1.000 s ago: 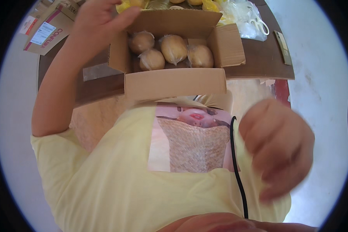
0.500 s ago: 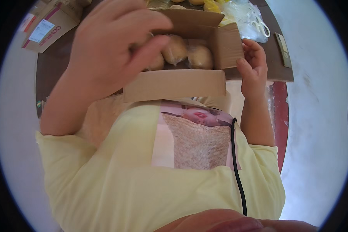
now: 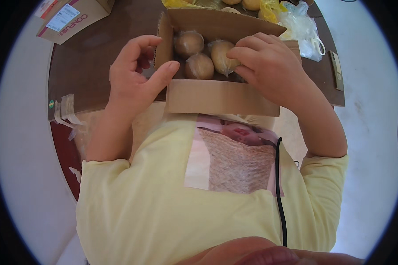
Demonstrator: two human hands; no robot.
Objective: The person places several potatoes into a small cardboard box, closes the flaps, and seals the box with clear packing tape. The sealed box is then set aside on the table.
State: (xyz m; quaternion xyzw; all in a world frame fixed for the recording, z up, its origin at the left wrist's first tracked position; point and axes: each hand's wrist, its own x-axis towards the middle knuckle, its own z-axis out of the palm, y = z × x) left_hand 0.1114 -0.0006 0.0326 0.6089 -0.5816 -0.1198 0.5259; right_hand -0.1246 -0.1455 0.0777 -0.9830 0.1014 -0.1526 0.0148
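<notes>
An open brown cardboard box [image 3: 223, 98] stands in front of me. Inside it lie round yellow-brown fruits wrapped in clear film: one at the back left [image 3: 189, 43], one at the front left [image 3: 199, 66], and one in the middle [image 3: 224, 57]. Their exact kind is unclear. Beside the box's left flap, my left hand [image 3: 139, 73] is open, its fingers curved and thumb apart, with nothing in it. My right hand [image 3: 269, 64] reaches over the box's right part, finger and thumb apart, fingertips at the middle fruit. It hides that end of the inside.
The box is on a dark brown table [image 3: 93, 57]. A printed carton [image 3: 77, 20] sits at the far left. Behind the box are more round fruits [image 3: 251, 4] and yellow plastic [image 3: 269, 9]. Clear plastic bags [image 3: 303, 33] and a flat phone-like object [image 3: 335, 70] lie at right.
My left hand has drawn back from over the fruits to the box's left side. My right hand has moved from the right flap to over the box's inside. The view has shifted slightly.
</notes>
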